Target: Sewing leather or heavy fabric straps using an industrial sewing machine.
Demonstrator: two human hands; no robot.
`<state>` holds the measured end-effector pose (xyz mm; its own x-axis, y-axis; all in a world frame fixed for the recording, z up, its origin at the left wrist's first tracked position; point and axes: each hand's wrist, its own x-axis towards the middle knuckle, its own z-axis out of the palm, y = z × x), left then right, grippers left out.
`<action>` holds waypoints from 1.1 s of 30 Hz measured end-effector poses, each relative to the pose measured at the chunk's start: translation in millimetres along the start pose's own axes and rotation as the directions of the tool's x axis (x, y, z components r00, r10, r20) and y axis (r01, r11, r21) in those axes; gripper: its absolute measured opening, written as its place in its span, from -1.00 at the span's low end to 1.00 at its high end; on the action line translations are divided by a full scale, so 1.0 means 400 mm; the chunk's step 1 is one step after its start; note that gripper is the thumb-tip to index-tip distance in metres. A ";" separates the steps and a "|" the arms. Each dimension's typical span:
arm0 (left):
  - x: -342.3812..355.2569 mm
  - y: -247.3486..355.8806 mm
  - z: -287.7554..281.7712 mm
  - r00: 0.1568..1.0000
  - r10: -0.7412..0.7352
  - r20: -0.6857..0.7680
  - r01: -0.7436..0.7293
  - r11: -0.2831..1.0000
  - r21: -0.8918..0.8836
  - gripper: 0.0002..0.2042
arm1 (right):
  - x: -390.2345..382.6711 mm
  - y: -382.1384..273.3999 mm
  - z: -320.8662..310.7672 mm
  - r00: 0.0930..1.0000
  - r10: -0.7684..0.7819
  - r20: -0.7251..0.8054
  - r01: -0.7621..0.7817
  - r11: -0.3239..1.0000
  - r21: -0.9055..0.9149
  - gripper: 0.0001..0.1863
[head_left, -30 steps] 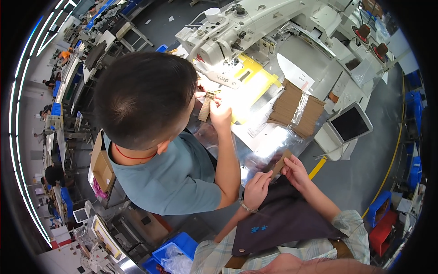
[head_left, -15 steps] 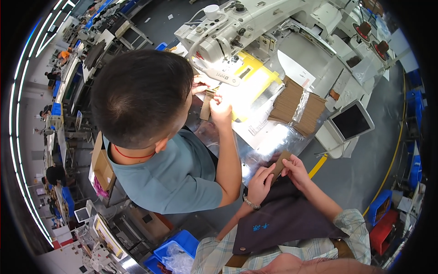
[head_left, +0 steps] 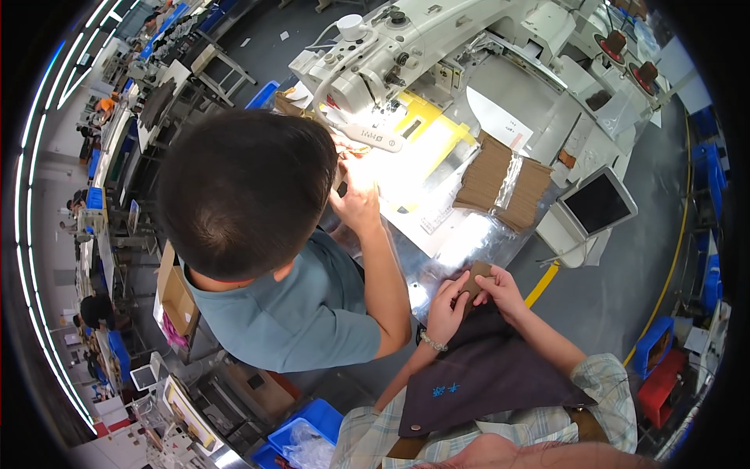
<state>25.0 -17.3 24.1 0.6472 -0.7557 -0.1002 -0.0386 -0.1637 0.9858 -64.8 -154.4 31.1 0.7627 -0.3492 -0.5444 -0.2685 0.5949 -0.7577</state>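
Observation:
Over the near edge of the metal table, I grip a small brown strip [head_left: 479, 275] with both hands, my left hand [head_left: 448, 307] at its left, its fingers curled on it, and my right hand [head_left: 500, 293] at its right, fingers bent onto it. A bundle of brown pieces [head_left: 498, 184] with a shiny band across it lies beyond my hands. A co-worker [head_left: 273, 309] in a blue-grey T-shirt leans over the lit work area to my left; that person's right hand [head_left: 359, 191] is under the sewing machine's front, what it holds largely hidden.
A white sewing machine [head_left: 422, 39] stands at the back, with a yellow template [head_left: 433, 133] below it. A screen on a stand [head_left: 592, 203] is at the right. Blue bins [head_left: 308, 422] are at the bottom left, a cardboard box [head_left: 176, 293] behind the co-worker, and blue and red crates [head_left: 660, 383] at the right.
My hands have drawn closer together on the brown strip, the right one moving left. The co-worker's head has dipped, and that person's right hand has shifted leftward.

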 end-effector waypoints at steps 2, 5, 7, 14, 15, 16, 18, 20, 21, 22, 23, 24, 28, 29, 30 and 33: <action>0.002 -0.018 0.003 1.000 -0.011 0.006 0.011 1.000 0.012 -0.59 | 0.012 0.016 -0.001 0.999 0.002 -0.036 -0.003 1.000 -0.002 -0.75; -0.001 -0.047 0.010 1.000 -0.027 0.014 0.027 1.000 0.015 -0.60 | 0.030 0.039 -0.014 0.995 0.053 -0.083 -0.056 0.998 -0.036 -0.75; -0.003 -0.066 0.014 1.000 -0.005 0.009 0.005 0.999 0.046 -0.61 | 0.039 0.055 -0.024 0.997 0.043 -0.065 -0.044 0.999 -0.021 -0.76; -0.013 -0.103 0.023 0.999 0.040 0.004 -0.040 0.996 0.084 -0.62 | 0.055 0.090 -0.037 0.988 0.105 -0.113 -0.107 0.994 -0.015 -0.80; -0.012 -0.105 0.022 0.999 0.047 0.006 -0.047 0.996 0.080 -0.62 | 0.056 0.090 -0.038 0.994 0.073 -0.087 -0.074 0.997 -0.006 -0.80; -0.011 -0.106 0.021 0.999 0.048 0.005 -0.048 0.995 0.082 -0.62 | 0.056 0.089 -0.038 0.994 0.072 -0.082 -0.073 0.997 -0.007 -0.80; -0.011 -0.105 0.020 0.999 0.002 0.035 -0.005 0.997 0.079 -0.61 | 0.055 0.086 -0.039 0.995 0.070 -0.076 -0.071 0.997 -0.009 -0.81; -0.011 -0.102 0.019 0.999 0.033 0.022 -0.035 0.995 0.093 -0.62 | 0.053 0.084 -0.040 0.994 0.085 -0.071 -0.085 0.996 0.003 -0.81; -0.011 -0.101 0.019 0.999 0.032 0.025 -0.034 0.994 0.099 -0.62 | 0.052 0.083 -0.040 0.997 0.060 -0.052 -0.059 0.998 0.005 -0.81; -0.011 -0.099 0.019 0.999 0.033 0.022 -0.035 0.994 0.101 -0.62 | 0.052 0.082 -0.040 0.997 0.057 -0.050 -0.057 0.998 0.002 -0.81; -0.011 -0.097 0.019 0.999 0.037 0.021 -0.039 0.995 0.097 -0.62 | 0.052 0.082 -0.040 0.994 0.083 -0.069 -0.084 0.996 -0.006 -0.81; -0.011 -0.096 0.019 0.999 0.042 0.021 -0.043 0.995 0.092 -0.62 | 0.053 0.081 -0.040 0.997 0.055 -0.045 -0.056 0.998 -0.001 -0.81; -0.011 -0.092 0.019 0.998 0.065 0.009 -0.066 0.992 0.111 -0.62 | 0.054 0.083 -0.042 0.998 0.045 -0.035 -0.046 0.999 -0.002 -0.80; -0.012 -0.091 0.019 0.997 0.074 0.005 -0.074 0.990 0.116 -0.62 | 0.054 0.084 -0.043 0.997 0.066 -0.050 -0.066 0.998 -0.001 -0.80; -0.012 -0.091 0.019 0.997 0.082 0.001 -0.082 0.989 0.122 -0.62 | 0.054 0.085 -0.043 0.999 0.040 -0.030 -0.040 0.999 0.002 -0.80; -0.011 -0.091 0.019 0.998 0.065 0.012 -0.066 0.992 0.112 -0.63 | 0.056 0.088 -0.045 0.999 0.036 -0.032 -0.036 0.999 0.008 -0.79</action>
<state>17.8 -13.0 -12.3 0.6340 -0.7724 -0.0379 -0.1662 -0.1840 0.9688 -68.0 -154.4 -14.4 0.7331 -0.3506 -0.5827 -0.2909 0.6129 -0.7347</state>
